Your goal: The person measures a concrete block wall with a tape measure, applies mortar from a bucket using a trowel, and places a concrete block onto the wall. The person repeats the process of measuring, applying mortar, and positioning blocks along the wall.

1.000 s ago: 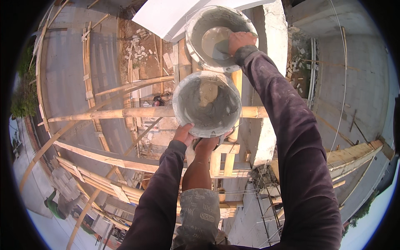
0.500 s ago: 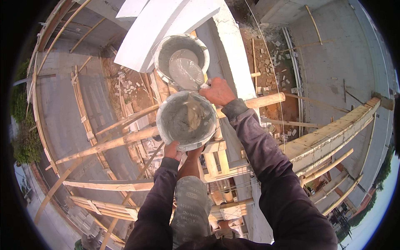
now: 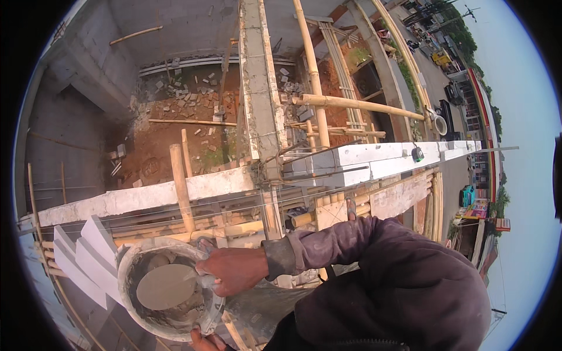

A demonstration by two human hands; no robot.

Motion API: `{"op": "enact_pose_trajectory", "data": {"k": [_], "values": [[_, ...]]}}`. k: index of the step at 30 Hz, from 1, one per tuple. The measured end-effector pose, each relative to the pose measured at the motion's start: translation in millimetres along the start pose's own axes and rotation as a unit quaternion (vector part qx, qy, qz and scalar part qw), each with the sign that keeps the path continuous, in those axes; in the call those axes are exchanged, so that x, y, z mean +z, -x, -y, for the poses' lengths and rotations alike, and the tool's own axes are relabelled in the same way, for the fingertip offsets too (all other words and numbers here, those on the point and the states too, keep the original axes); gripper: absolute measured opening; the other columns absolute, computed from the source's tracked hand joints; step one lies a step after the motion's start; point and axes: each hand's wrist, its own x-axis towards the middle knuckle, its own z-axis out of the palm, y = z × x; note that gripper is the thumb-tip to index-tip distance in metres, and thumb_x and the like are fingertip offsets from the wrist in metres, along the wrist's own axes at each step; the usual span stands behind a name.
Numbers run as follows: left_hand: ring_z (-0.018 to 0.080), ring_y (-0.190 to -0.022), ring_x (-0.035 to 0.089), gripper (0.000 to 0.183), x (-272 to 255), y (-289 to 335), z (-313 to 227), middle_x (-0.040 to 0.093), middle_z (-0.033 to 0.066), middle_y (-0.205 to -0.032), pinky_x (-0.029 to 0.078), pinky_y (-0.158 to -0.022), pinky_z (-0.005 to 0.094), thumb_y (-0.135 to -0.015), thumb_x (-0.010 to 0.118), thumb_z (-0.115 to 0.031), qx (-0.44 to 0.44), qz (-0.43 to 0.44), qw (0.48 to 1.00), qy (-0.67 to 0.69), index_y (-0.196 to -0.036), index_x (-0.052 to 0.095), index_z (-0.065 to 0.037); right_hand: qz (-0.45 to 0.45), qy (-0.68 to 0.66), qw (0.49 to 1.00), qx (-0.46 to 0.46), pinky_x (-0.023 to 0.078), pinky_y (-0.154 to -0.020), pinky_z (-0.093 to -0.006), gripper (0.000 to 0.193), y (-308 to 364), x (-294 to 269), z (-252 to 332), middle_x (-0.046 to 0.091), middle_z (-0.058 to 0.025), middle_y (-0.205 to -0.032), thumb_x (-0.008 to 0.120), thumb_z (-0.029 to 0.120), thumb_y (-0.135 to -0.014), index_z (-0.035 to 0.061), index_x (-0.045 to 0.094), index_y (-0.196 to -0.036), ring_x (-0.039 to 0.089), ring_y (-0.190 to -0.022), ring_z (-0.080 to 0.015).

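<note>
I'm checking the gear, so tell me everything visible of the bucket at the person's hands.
The bucket is round, its pale rim and greyish inner wall smeared with mortar. Inside, a smooth, wet-looking grey patch of mortar shows beside rougher lumps. It sits at lower left, open top facing the camera, base hidden. The left hand grips its lower rim; the right hand overlaps its right edge.

From the person's head we look steeply down through a wide fisheye, the bucket (image 3: 125, 286) close below us at lower left, our canted view reaching out to street (image 3: 459, 169) and sky (image 3: 527, 88) at right.
</note>
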Motion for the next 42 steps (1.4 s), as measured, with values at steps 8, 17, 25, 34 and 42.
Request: {"op": "enact_pose_trajectory", "data": {"k": [8, 17, 25, 34, 42], "values": [[0.032, -0.112, 0.058, 0.045, 188.1, 126.3, -55.3, 0.059, 0.0161, -0.122, 0.048, -0.098, 0.0453, -0.087, 0.056, -0.017, 0.003, 0.248, 0.95, -0.191, -0.126, 0.052, 0.005, -0.325, -0.044, 0.923, -0.202, 0.046, -0.07, -0.0462, 0.036, 230.3, -69.3, 24.9, 0.056, -0.0219, -0.077, 0.066, 0.014, -0.075, -0.0045, 0.051, -0.101, 0.059, -0.078, -0.0408], [0.0288, -0.105, 0.06, 0.033, 428.0, 353.3, 36.7, 0.063, 0.0161, -0.11, 0.048, -0.093, 0.0417, -0.086, 0.061, -0.014, 0.24, 0.59, 0.708, -0.304, -0.109, 0.063, 0.01, -0.586, 0.01, 0.791, -0.178, 0.045, -0.068, -0.0482, 0.035, 540.9, -113.7, -43.1, 0.055, -0.0229, -0.075, 0.065, 0.015, -0.074, -0.0061, 0.05, -0.098, 0.058, -0.079, -0.0407], [0.0287, -0.106, 0.061, 0.057, 540.5, 606.2, 302.0, 0.058, 0.0167, -0.12, 0.05, -0.096, 0.0431, -0.072, 0.051, 0.001, -0.029, 0.68, 0.601, -0.42, -0.129, 0.046, 0.004, -0.636, -0.101, 0.754, 0.133, 0.047, -0.069, -0.0502, 0.031, 838.1, -116.1, -200.4, 0.061, -0.0249, -0.078, 0.061, 0.021, -0.079, -0.0071, 0.056, -0.093, 0.062, -0.077, -0.0429], [0.0253, -0.093, 0.065, 0.054, 514.1, 750.4, 492.4, 0.063, 0.0117, -0.109, 0.055, -0.084, 0.037, -0.072, 0.049, 0.011, -0.23, 0.653, 0.498, -0.522, -0.125, 0.051, 0.002, -0.651, -0.192, 0.638, 0.363, 0.049, -0.078, -0.0511, 0.036, 997.6, -29.7, -238.8, 0.064, -0.0285, -0.087, 0.061, 0.022, -0.081, -0.008, 0.056, -0.1, 0.062, -0.088, -0.0448], [0.0201, -0.069, 0.064, 0.032, 502.8, 859.3, 522.7, 0.064, 0.0085, -0.087, 0.054, -0.06, 0.0322, -0.075, 0.054, 0.006, -0.248, 0.66, 0.466, -0.535, -0.106, 0.059, 0.003, -0.704, -0.19, 0.537, 0.424, 0.05, -0.079, -0.0501, 0.039, 1077.8, -10.5, -204.7, 0.065, -0.0266, -0.08, 0.062, 0.026, -0.079, -0.007, 0.064, -0.098, 0.063, -0.083, -0.0444]]}}
